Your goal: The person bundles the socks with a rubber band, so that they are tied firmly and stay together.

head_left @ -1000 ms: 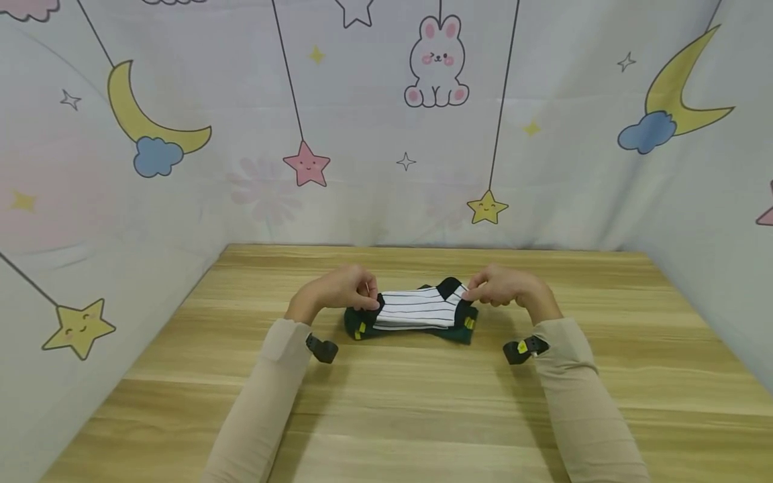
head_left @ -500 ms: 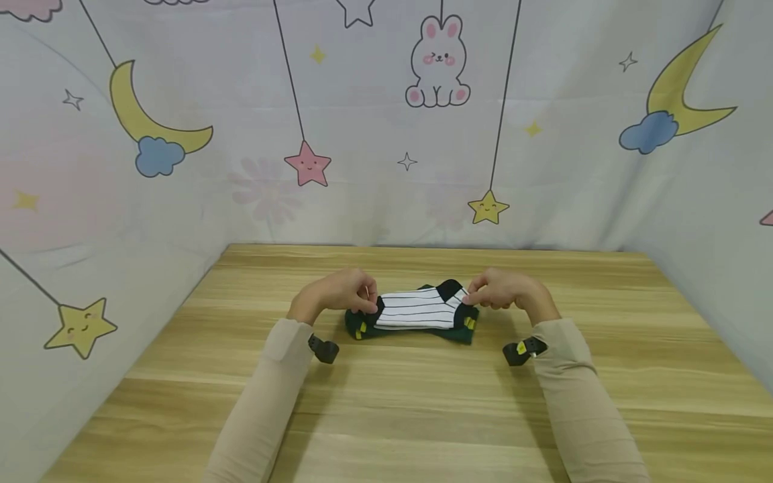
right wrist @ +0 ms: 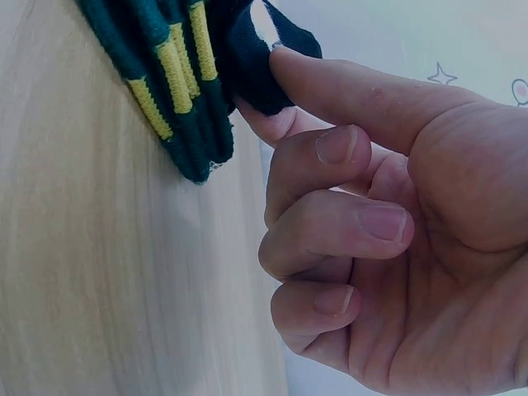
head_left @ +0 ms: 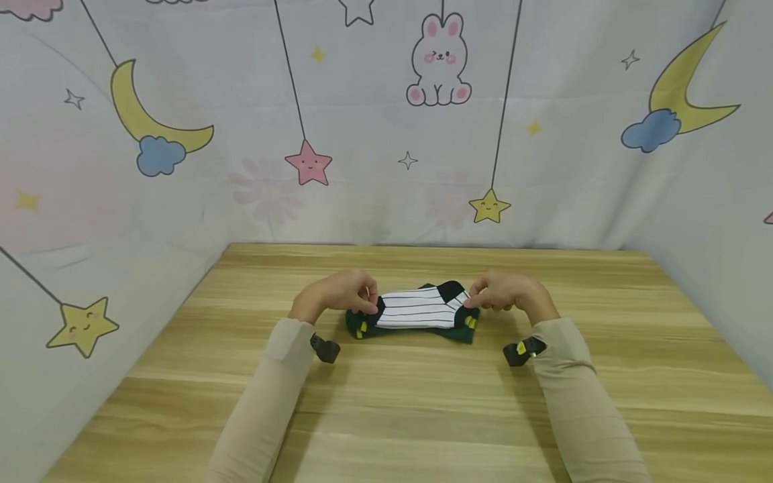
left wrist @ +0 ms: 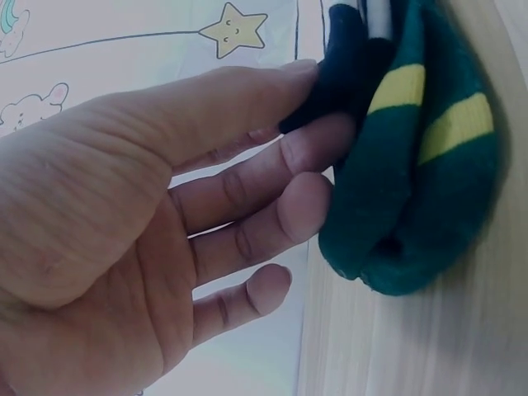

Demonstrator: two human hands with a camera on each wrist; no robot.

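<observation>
A white sock with thin dark stripes and black toe, heel and cuff lies flat across dark green socks that have yellow bands. My left hand pinches the sock's black left end between thumb and fingers; the left wrist view shows that black end above the green sock. At the other end, my right hand pinches the black cuff; in the right wrist view this cuff sits between thumb and index finger, the other fingers curled. How many green socks lie beneath is hidden.
The socks lie on a wood-grain table, toward its back. A white curtain printed with stars, moons and a rabbit hangs behind and at both sides. Black wrist cameras sit on both wrists.
The striped sock has lowered slightly onto the green socks, its near edge settling flat. Both hands have moved down a little with it and keep their pinch.
</observation>
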